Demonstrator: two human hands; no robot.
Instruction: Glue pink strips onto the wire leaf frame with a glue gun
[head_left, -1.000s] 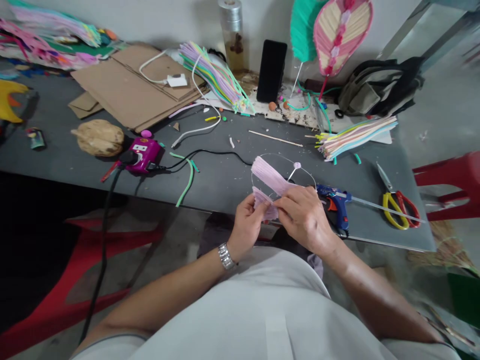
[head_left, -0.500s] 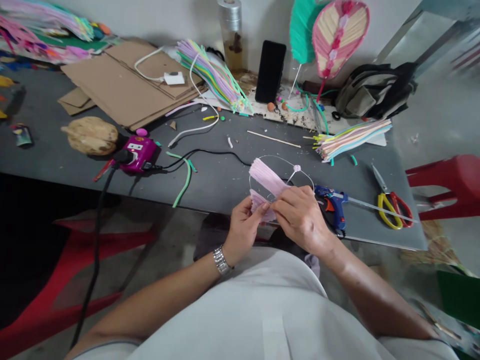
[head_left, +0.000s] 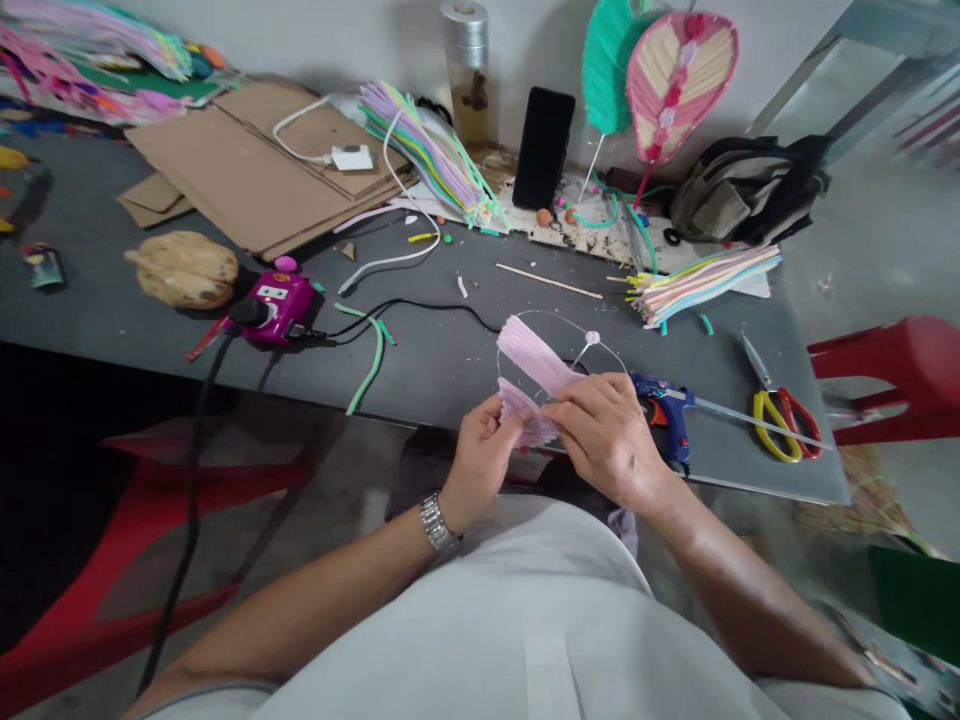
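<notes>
Over the table's front edge, both hands hold a thin wire frame [head_left: 551, 312] partly covered with rows of pale pink pipe cleaners [head_left: 538, 355]. My left hand [head_left: 480, 455], with a metal watch on its wrist, pinches the lower pink section [head_left: 516, 400] between thumb and fingers. My right hand [head_left: 607, 435] is closed on the frame's right side, its fingertips at the pink rows. A small pink knob [head_left: 592, 338] sits where the wires meet at the top. The right fingers hide part of the frame. Just right of that hand lies a blue glue gun [head_left: 671, 410].
Yellow-and-red scissors [head_left: 784, 420] lie near the table's right end. Pipe-cleaner bundles [head_left: 705, 285] rest behind. A purple power socket [head_left: 281, 300] with black cables, cardboard sheets [head_left: 262, 180] and a phone [head_left: 544, 148] stand left and back. A red stool [head_left: 889, 380] is at right.
My left thumb has shifted slightly on the lower pink section. The right hand stays closed in nearly the same place, and the whole view has moved a little.
</notes>
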